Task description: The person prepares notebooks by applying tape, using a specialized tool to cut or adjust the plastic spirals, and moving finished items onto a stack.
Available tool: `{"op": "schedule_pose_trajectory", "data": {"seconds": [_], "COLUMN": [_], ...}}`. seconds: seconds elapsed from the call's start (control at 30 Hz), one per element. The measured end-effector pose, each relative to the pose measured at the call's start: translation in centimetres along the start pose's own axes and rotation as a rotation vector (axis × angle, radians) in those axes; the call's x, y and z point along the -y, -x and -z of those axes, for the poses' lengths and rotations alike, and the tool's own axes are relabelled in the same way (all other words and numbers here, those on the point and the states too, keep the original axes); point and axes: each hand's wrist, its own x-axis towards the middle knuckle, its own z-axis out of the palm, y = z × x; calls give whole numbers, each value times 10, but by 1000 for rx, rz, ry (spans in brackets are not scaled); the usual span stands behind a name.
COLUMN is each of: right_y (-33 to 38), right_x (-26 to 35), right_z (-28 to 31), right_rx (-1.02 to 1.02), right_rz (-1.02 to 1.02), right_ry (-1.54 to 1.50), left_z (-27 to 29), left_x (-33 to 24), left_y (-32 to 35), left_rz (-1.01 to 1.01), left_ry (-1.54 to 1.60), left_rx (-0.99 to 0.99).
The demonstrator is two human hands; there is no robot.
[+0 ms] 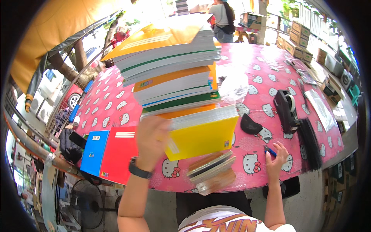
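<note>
A tall, leaning stack of notebooks [174,73] with orange, green, white and yellow covers stands on a pink patterned tablecloth [266,77]. My left hand [151,140], with a dark watch on its wrist, is pressed against the lower left of the stack beside a yellow notebook [203,137]. My right hand [276,158] rests near the table's front edge, fingers closed on a blue pen [270,150]. A small pile of thin brown notebooks [211,167] juts over the front edge under the yellow one.
A red notebook [118,152] and a blue notebook [94,150] lie at front left. A black tape dispenser [286,110], a black pouch [250,124] and a clear plastic bag [234,85] sit to the right. A person [223,17] stands beyond the table; cardboard boxes [295,38] line the far right.
</note>
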Motion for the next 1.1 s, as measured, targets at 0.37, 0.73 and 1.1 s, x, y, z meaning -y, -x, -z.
{"op": "schedule_pose_trajectory", "data": {"seconds": [0.37,0.73,1.1], "right_y": [11,-9,-93], "right_x": [42,81,127], "right_z": [-4,-13,-60], "right_rx": [67,55,429], "right_rz": [-15,114,-329], "right_ry": [-338,-574,-1330], "left_z": [-71,-71,-59], "left_x": [-46,-48,-73], "left_y": [7,13,16], "left_rz": [-192,-247,-86], "left_ry": [-62,-72,-76], "left_rx": [-47,-107,83]}}
